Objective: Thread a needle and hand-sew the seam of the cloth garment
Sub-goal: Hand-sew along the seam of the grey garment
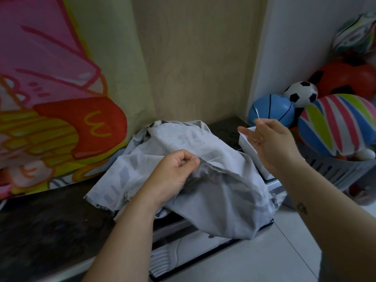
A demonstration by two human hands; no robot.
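A pale grey cloth garment [223,192] lies bunched over the dark counter and hangs off its front edge. My left hand [177,169] pinches a raised fold of the garment at its seam edge. A thin white thread [213,159] runs from that fold toward the right. My right hand [272,143] is lifted to the right of the cloth, fingers partly spread, pinching the thread; a short white end sticks up above the fingers. The needle itself is too small to make out.
A small white box [247,142] sits behind my right hand. A grey basket [333,171] at the right holds several balls. A colourful printed cloth [50,98] hangs at the left. The dark counter [50,220] spreads left of the garment, with white floor tiles below.
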